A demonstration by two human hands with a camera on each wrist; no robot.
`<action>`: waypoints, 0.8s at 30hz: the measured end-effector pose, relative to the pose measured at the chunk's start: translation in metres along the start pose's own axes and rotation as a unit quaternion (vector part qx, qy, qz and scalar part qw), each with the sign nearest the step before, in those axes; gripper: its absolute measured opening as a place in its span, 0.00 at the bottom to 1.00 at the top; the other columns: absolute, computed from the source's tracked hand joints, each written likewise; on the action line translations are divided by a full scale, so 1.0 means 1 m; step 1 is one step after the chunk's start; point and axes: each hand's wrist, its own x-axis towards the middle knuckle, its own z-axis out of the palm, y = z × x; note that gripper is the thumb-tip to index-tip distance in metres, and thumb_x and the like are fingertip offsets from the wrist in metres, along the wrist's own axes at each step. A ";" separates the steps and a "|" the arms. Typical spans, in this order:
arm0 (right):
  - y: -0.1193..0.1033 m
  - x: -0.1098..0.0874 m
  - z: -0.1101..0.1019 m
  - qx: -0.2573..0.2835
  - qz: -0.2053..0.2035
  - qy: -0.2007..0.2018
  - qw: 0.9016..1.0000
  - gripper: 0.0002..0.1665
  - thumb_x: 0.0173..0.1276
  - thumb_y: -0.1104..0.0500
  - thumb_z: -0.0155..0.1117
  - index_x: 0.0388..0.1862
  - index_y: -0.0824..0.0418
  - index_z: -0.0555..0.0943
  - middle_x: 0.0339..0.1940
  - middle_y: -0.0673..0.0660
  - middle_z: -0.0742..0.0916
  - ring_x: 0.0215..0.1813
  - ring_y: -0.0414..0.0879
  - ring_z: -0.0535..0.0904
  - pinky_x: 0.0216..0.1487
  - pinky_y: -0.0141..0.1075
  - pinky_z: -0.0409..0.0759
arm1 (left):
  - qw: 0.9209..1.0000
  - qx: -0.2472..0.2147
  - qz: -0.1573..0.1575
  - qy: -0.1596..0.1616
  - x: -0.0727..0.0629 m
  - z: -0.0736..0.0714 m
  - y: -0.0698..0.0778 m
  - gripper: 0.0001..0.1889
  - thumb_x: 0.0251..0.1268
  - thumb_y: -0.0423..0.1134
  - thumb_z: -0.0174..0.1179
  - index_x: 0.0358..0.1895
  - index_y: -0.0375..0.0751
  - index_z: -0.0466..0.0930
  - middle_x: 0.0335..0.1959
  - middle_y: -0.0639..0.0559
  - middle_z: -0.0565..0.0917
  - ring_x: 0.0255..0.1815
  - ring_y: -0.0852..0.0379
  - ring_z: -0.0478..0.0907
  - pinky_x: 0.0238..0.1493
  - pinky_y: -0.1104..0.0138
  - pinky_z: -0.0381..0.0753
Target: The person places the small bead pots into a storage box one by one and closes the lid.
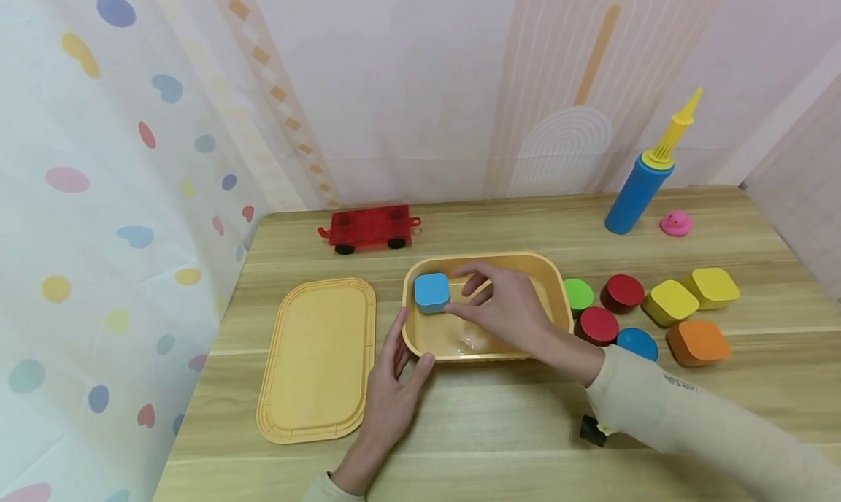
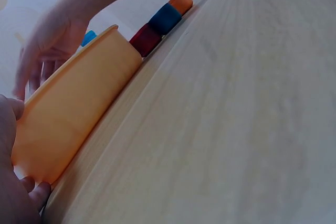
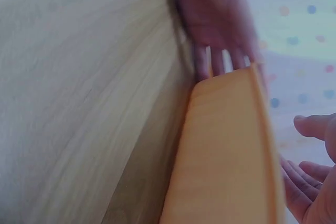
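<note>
My right grip (image 1: 501, 301) is parted, holding nothing, just beside the blue block (image 1: 431, 292) inside the tub (image 1: 436, 333); my left grip (image 1: 394, 385), loosely spread, touches the tub's left end from outside.

At lower right of the head view, the right sleeve (image 1: 716, 414) runs off the frame, its small print (image 1: 680, 382) illegible; a black object (image 1: 593, 430) beneath is partly hidden and unidentifiable. The right hand (image 1: 509, 303) covers part of the tub's (image 1: 427, 334) floor. The left wrist view's left edge cuts off the left hand (image 2: 13, 195).
</note>
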 end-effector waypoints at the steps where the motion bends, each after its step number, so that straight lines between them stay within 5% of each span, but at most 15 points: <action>1: 0.000 -0.002 -0.002 0.005 -0.003 0.005 1.000 0.28 0.61 0.56 0.91 0.58 0.61 0.90 0.39 0.54 0.93 0.37 0.44 0.93 0.41 0.39 0.94 | 1.000 -0.001 0.000 0.001 0.000 0.000 0.000 0.42 0.81 0.33 0.67 0.91 0.48 0.57 0.90 0.46 0.61 0.86 0.44 0.64 0.83 0.56 0.67; 12: 0.002 -0.031 -0.028 0.056 -0.025 0.039 0.997 0.23 0.68 0.63 0.85 0.60 0.61 0.89 0.46 0.59 0.92 0.44 0.45 0.91 0.47 0.35 0.92 | 1.000 -0.007 0.004 0.002 0.001 0.000 0.000 0.42 0.81 0.32 0.67 0.91 0.48 0.57 0.89 0.44 0.62 0.85 0.44 0.67 0.80 0.70 0.69; 17: 0.006 -0.042 -0.043 0.063 -0.030 0.063 0.996 0.23 0.69 0.66 0.83 0.61 0.62 0.89 0.48 0.59 0.92 0.46 0.45 0.90 0.49 0.32 0.91 | 1.000 -0.013 0.005 0.003 0.001 0.000 0.000 0.43 0.80 0.31 0.68 0.91 0.47 0.57 0.89 0.43 0.62 0.85 0.43 0.67 0.80 0.72 0.69; 24: 0.017 -0.058 -0.061 0.069 -0.089 0.107 0.988 0.25 0.63 0.77 0.80 0.59 0.64 0.90 0.45 0.51 0.93 0.47 0.40 0.88 0.48 0.26 0.90 | 1.000 -0.016 0.009 0.001 0.000 0.001 -0.001 0.43 0.81 0.31 0.68 0.91 0.46 0.57 0.89 0.43 0.62 0.85 0.44 0.66 0.81 0.68 0.69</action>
